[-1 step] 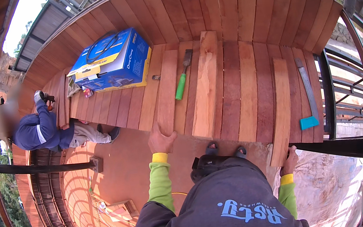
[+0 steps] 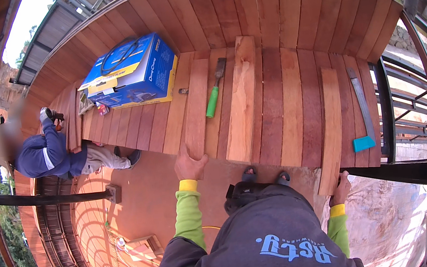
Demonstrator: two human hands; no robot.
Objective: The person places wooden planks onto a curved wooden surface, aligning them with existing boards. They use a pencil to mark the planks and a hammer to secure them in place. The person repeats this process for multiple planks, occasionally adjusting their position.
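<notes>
Head cam, 2 hands on 2 boards. Left hand [image 2: 190,164] has thumb and fingers wrapped at the near end of the left board [image 2: 198,105], which lies flat on the slatted bench [image 2: 289,106], long axis running straight away from the fingers. Right hand [image 2: 341,189] sits against the near end of the right board [image 2: 329,128], which also points away and pokes past the bench edge; its fingers are mostly hidden, so can't tell if they're clenched. Thick board [image 2: 243,102] lies between, untouched, nearer the left hand.
</notes>
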